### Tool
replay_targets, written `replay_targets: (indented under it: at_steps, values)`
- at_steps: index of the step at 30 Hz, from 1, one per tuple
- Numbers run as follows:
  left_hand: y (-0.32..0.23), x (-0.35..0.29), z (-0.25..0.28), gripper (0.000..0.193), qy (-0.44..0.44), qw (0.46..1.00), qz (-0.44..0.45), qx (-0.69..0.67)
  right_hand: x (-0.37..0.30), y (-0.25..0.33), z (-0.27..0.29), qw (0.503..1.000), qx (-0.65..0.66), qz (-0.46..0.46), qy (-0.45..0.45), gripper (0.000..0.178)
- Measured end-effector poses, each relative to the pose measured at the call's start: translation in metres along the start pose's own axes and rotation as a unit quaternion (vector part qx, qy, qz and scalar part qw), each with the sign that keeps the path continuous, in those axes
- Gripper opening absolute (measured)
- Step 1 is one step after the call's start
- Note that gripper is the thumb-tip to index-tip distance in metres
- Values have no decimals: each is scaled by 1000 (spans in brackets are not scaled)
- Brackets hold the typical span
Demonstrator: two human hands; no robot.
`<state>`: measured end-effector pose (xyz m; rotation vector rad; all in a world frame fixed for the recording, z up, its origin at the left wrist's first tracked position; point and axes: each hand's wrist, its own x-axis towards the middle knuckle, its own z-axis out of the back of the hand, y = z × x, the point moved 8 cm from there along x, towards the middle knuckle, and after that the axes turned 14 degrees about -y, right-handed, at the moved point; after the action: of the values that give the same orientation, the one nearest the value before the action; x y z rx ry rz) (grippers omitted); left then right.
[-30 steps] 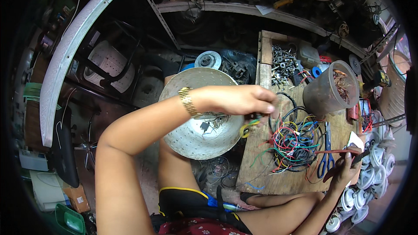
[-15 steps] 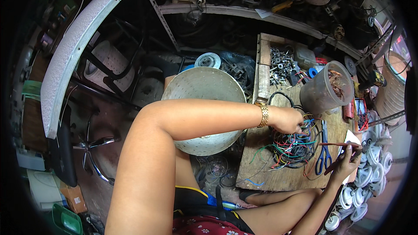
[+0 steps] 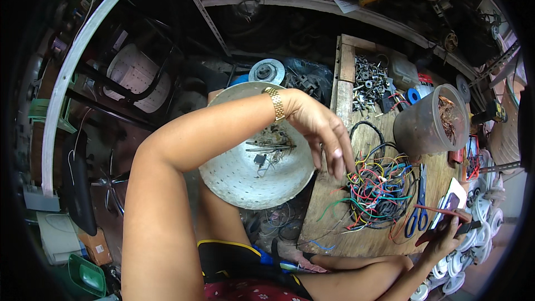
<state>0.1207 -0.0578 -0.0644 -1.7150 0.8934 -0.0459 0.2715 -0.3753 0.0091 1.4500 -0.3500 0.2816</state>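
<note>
Several scraps (image 3: pixel 272 146) inside white basin (image 3: pixel 237 181)

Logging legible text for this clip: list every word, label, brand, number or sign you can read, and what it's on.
No text can be read.
Brown carton: its white label is too small to read.
White sheet at the shelf edge: any print is too small to read.

The wires (image 3: pixel 384 207) look plastic-coated, the board (image 3: pixel 329 224) rough wood.

They wear a gold wristband (image 3: pixel 274 103), red floral garment (image 3: pixel 252 291) and yellow-edged black shorts (image 3: pixel 233 256).
</note>
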Motion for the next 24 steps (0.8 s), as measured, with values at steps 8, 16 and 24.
replay_targets:
  at_steps: [8,16,24]
  values:
    - [146,-29,14,38,26,966,244,-75,6,-12,18,998,23,-55,-13,22]
    - [313,3,209,58,-574,642,280,424,6,-15,18,999,-25,-27,27,25]
    - [329,24,210,29,-590,595,282,467,9,-14,24,999,-21,-34,6,27]
